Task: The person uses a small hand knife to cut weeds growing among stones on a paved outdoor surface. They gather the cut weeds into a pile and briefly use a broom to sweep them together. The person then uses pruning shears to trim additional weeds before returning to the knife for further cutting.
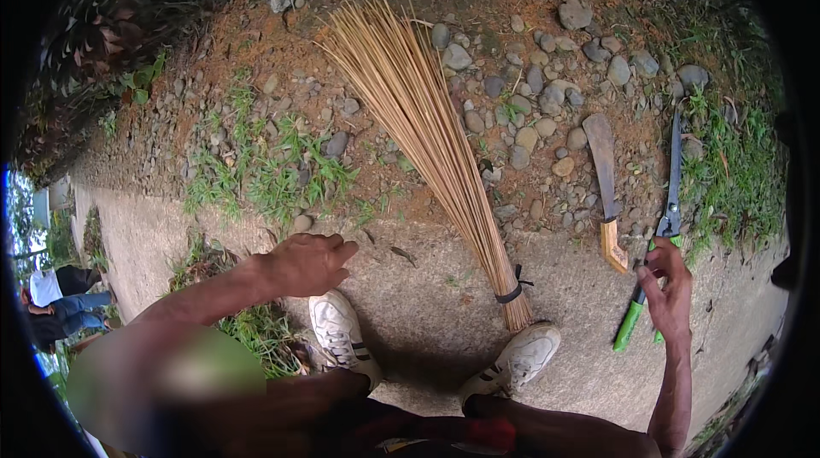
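Note:
My left hand hangs loosely curled above the concrete near one shoe and holds nothing visible. At the right, my right hand is over the handles of hedge shears with green grips; its thumb and fingers are bent round one handle's upper part, but whether they grip it is unclear. A machete with an angled wooden handle lies left of the shears, its blade on the soil and its handle on the concrete. Between my hands lies a stick broom, tied near its butt with a black band, bristles fanned away from me.
My white shoes stand on the concrete path, one touching or close to the broom's butt. Beyond are soil, loose stones and grass tufts. Other people are at the far left. A blurred patch covers the lower left.

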Motion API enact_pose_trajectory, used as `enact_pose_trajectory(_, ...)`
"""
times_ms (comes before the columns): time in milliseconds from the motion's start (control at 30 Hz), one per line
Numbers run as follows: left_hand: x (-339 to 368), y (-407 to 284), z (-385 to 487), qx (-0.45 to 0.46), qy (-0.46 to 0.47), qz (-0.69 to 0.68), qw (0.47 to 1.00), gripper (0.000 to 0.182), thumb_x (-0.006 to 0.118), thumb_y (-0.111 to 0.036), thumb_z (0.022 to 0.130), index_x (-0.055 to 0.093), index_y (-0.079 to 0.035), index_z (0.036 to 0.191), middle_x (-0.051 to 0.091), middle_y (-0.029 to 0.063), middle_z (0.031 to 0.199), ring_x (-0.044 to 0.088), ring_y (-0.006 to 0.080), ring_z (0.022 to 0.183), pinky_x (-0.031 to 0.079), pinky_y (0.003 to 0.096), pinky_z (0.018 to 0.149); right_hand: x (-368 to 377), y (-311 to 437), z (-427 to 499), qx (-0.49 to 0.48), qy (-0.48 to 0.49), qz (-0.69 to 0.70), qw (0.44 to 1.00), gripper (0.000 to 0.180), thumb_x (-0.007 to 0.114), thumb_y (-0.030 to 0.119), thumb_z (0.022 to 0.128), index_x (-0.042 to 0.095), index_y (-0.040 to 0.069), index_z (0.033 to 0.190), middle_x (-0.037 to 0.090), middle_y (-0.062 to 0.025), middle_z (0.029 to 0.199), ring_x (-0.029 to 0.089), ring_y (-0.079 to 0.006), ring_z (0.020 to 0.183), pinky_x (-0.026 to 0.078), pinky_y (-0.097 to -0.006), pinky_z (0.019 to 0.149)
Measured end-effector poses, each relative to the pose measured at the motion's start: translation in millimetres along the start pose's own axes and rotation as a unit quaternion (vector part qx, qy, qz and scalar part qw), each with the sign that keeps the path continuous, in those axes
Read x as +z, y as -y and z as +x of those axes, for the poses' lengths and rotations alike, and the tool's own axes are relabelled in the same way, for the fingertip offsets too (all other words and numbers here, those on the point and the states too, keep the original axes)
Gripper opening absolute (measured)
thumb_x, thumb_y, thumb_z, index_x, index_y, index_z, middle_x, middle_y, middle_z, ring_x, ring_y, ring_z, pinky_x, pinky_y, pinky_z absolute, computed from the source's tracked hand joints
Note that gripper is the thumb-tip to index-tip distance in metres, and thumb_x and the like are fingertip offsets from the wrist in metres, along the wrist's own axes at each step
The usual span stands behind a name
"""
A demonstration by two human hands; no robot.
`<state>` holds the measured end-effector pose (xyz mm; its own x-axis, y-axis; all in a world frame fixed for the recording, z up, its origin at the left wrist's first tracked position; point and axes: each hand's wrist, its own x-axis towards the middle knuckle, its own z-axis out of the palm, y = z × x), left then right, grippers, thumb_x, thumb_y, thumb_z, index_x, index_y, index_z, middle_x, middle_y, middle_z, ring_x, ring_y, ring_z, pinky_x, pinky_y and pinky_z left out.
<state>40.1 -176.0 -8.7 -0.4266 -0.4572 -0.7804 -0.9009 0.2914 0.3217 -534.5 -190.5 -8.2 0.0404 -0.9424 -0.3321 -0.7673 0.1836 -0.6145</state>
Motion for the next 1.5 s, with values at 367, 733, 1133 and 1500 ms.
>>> enact_pose_trajectory(367,-33.3,59.8,27.0,-0.146,-0.007,0.026,0.989,0.039,0.052,-0.020,0.102,0.054,0.000,0.136,0.069,0.0210,0.113,0.073,0.0323,0.086,0.063,0.0453,0.078,190.6,93.1,18.6,-0.026,0.190,-0.011,0.981,0.103,0.073,0.015,0.080,0.014,0.008,0.164,0.051,-0.0253,0.135,0.063,-0.0409,0.115,0.056,-0.0543,0.095)
enact_pose_trajectory(733,-28.2,38.7,114.7,0.040,-0.286,0.033,0.957,0.041,0.060,-0.012,0.097,0.049,-0.001,0.135,0.057,0.0224,0.129,0.071,0.0417,0.092,0.061,0.0497,0.079,11.0,53.0,60.5,-0.091,-0.153,-0.036,0.983,0.074,0.066,0.002,0.083,0.043,0.000,0.154,0.063,-0.0225,0.133,0.067,-0.0324,0.110,0.055,-0.0432,0.099)
enact_pose_trajectory(1133,-21.5,78.1,138.1,0.013,-0.299,0.039,0.953,0.010,0.061,-0.012,0.094,0.058,-0.003,0.094,0.063,0.0147,0.098,0.069,0.0363,0.085,0.058,0.0509,0.076,110.6,-39.3,10.2,-0.091,-0.086,-0.325,0.938,0.089,0.084,0.018,0.081,0.036,0.000,0.154,0.060,-0.0242,0.126,0.055,-0.0430,0.120,0.044,-0.0501,0.104)
enact_pose_trajectory(1500,-19.0,97.3,130.3,0.025,-0.285,-0.091,0.954,0.010,0.058,-0.011,0.092,0.056,-0.003,0.098,0.065,0.0147,0.102,0.067,0.0367,0.092,0.053,0.0516,0.082,79.3,5.9,24.4,0.034,-0.034,0.013,0.999,0.060,0.054,0.007,0.092,0.042,-0.002,0.151,0.066,-0.0128,0.107,0.061,-0.0202,0.079,0.050,-0.0333,0.068)
